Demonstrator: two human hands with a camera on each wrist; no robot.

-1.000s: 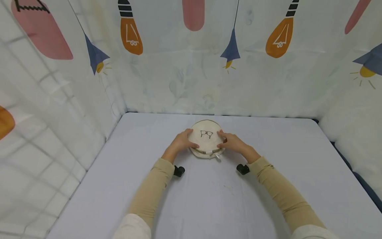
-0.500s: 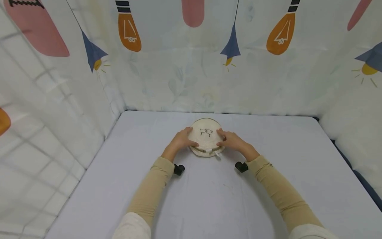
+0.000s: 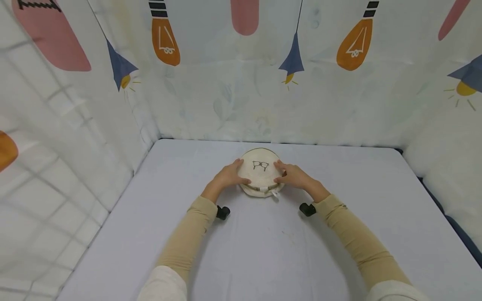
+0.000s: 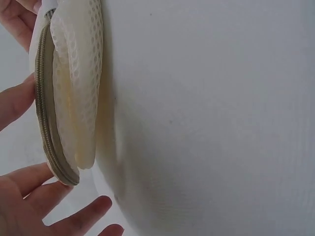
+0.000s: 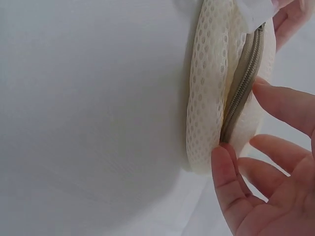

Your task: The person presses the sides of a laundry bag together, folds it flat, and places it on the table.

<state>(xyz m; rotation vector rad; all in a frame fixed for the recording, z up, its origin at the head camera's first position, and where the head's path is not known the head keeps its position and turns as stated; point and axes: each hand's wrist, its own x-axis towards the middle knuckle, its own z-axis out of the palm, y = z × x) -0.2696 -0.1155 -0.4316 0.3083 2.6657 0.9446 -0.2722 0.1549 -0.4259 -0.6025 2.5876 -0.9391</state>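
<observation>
The left sleeve [image 3: 186,238] is drifting slightly outward since a moment ago; the left hand [image 3: 229,174] and right hand [image 3: 295,176] are pinching opposite sides of the pouch [image 3: 260,177] on the table [image 3: 248,246], uneven pulling perhaps risking buckled mesh.

Head view downward; wrist views close, sharing pouch [image 4: 82,83].

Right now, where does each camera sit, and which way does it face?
On the head: faces forward and down; shows a round mesh pouch, left hand, right hand, sleeves.
On the left wrist: faces the pouch's zipper; left fingers show.
On the right wrist: faces the zipper too; right fingers show.
Both wrist views share the zipper.
</observation>
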